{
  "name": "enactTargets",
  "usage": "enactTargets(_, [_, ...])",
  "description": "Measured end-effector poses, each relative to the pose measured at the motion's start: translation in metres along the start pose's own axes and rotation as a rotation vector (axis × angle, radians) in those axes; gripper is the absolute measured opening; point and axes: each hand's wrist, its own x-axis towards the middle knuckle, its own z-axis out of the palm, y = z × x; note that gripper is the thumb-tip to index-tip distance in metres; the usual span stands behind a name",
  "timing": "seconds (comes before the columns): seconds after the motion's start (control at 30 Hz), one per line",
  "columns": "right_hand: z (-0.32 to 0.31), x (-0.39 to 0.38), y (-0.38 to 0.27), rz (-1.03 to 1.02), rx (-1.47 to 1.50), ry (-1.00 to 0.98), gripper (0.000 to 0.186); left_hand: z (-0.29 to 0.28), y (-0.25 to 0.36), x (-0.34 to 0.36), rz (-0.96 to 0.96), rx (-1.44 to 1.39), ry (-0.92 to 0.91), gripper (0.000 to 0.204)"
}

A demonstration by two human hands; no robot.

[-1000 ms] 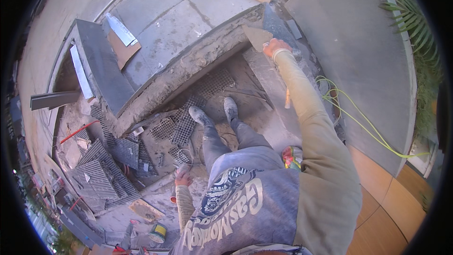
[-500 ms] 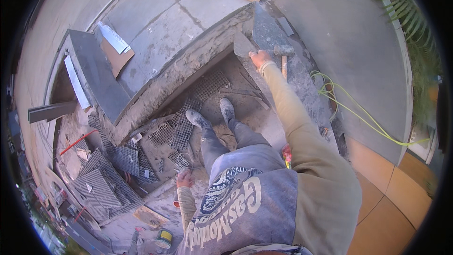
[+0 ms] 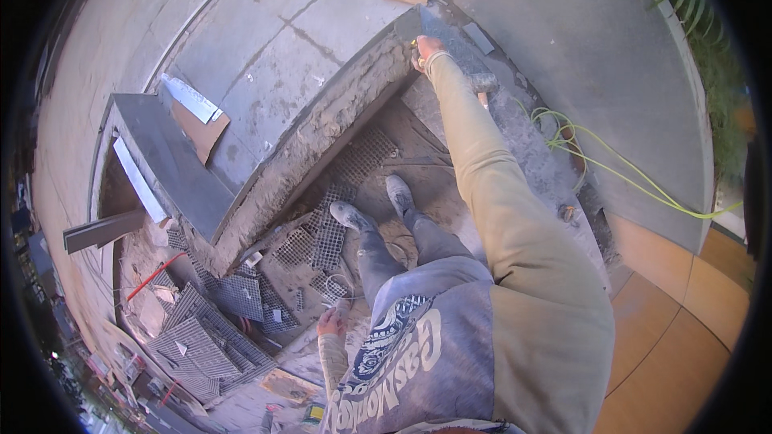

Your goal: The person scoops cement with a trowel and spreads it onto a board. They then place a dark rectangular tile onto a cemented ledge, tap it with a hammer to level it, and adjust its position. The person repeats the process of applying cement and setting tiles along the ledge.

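Note:
My right hand [image 3: 428,50] reaches far out at the corner of the rough mortar-covered wall [image 3: 346,96]. Its fingers are closed round the handle of a trowel, of which yellow bits show between them. A flat grey trowel blade [image 3: 408,26] seems to lie against the wall's top corner. Just right of this hand, a mallet [image 3: 484,81] rests on the dusty blue-grey slab [image 3: 458,52]; my forearm hides most of its handle. My left hand [image 3: 332,321] hangs beside my hip, fingers loosely apart and apparently holding nothing. Near it lies a piece of plastic grid [image 3: 330,288].
I stand in a sunken pit among grid mats [image 3: 330,229]. Stacked grid panels [image 3: 201,337] and a red bar [image 3: 154,275] lie to the left. Brown cardboard [image 3: 197,130] sits on the grey ledge. A yellow-green cable [image 3: 619,165] coils on the right.
My right hand has moved up and left with the trowel, from beside the slab to the wall's corner. The view has shifted slightly. My left hand still hangs by the hip.

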Motion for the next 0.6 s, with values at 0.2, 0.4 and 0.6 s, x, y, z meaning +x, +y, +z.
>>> enactTargets(0.2, [0.0, 0.019, -0.002, 0.063, 0.092, -0.002, 0.014, -0.007, 0.014, 0.005, -0.014, -0.018, -0.029, 0.03])
enactTargets(0.4, [0.009, 0.008, -0.003, 0.128, 0.176, 0.068, 0.012, 0.002, 0.053, -0.003, 0.024, -0.026, -0.041, 0.033])
enactTargets(0.6, [-0.011, -0.003, 0.028, 0.172, 0.254, 0.072, 0.012, -0.002, 0.076, 0.039, -0.008, -0.034, -0.129, 0.032])
